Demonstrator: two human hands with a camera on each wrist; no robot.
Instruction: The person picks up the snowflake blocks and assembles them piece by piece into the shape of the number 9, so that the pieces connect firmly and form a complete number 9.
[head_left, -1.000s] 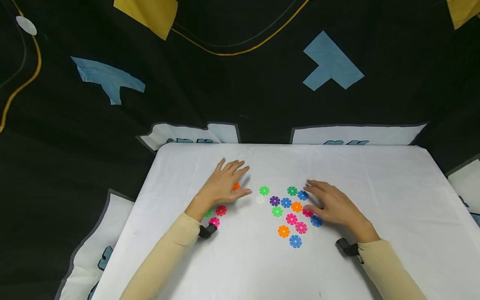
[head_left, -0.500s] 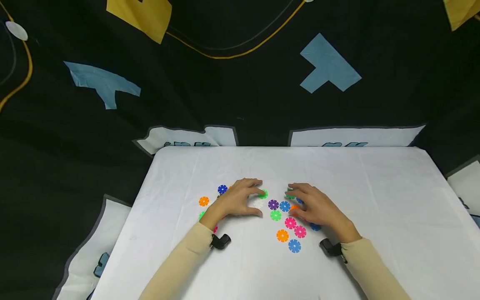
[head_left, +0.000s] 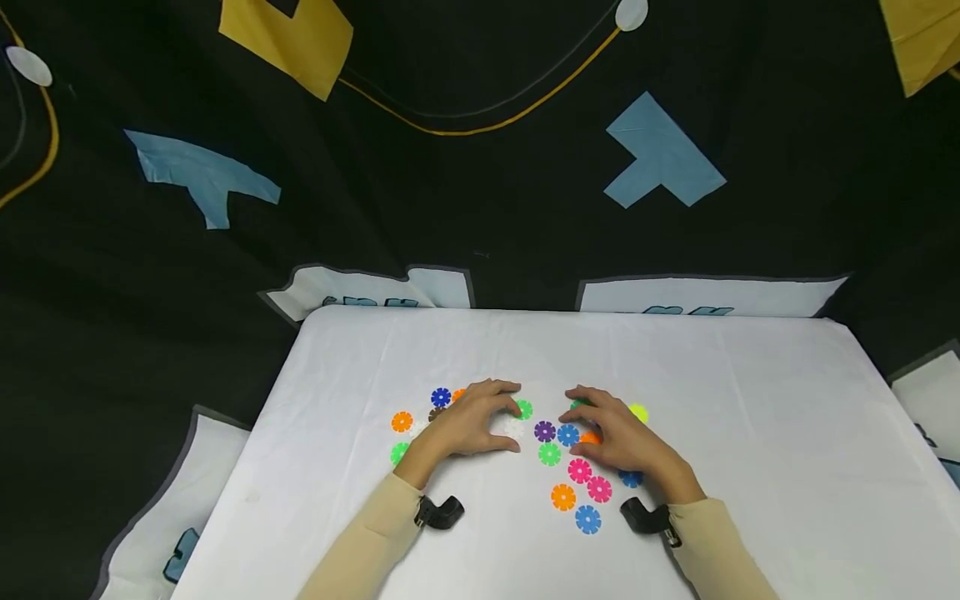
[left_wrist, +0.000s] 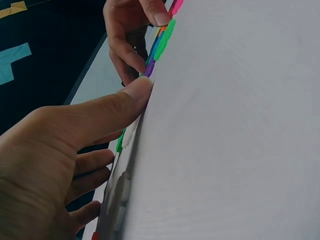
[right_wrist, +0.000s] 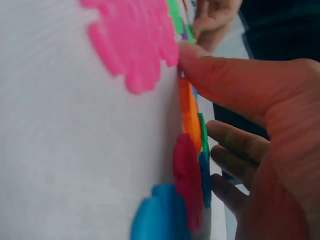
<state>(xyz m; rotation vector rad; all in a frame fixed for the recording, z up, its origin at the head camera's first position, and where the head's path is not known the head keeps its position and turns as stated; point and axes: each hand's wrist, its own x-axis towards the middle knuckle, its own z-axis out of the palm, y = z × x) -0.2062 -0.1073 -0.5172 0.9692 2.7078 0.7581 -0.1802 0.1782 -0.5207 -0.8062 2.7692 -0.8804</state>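
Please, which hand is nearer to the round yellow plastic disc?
Right. The right hand is just in front of the round yellow plastic disc, partly hiding it; the left hand is farther away, to the left.

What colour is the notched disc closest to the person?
That disc is blue, clearest in the head view.

We'd call the flat, round, bright-pink notched plastic disc [right_wrist: 132, 45] smooth & mostly matt; ditto the flat, round, orange notched plastic disc [head_left: 563, 497]. The white rectangular cloth table cover [head_left: 495, 558] looks matt w/ faint creases. Black cloth backdrop [head_left: 480, 208]: matt, soft folds. Light-blue T-shaped patch [head_left: 671, 150]: matt, fabric or paper, we can't tell. Long beige cloth sleeve [head_left: 367, 542]: soft, matt. Small black angular wrist camera [head_left: 444, 513]: prob. hard plastic, smooth.
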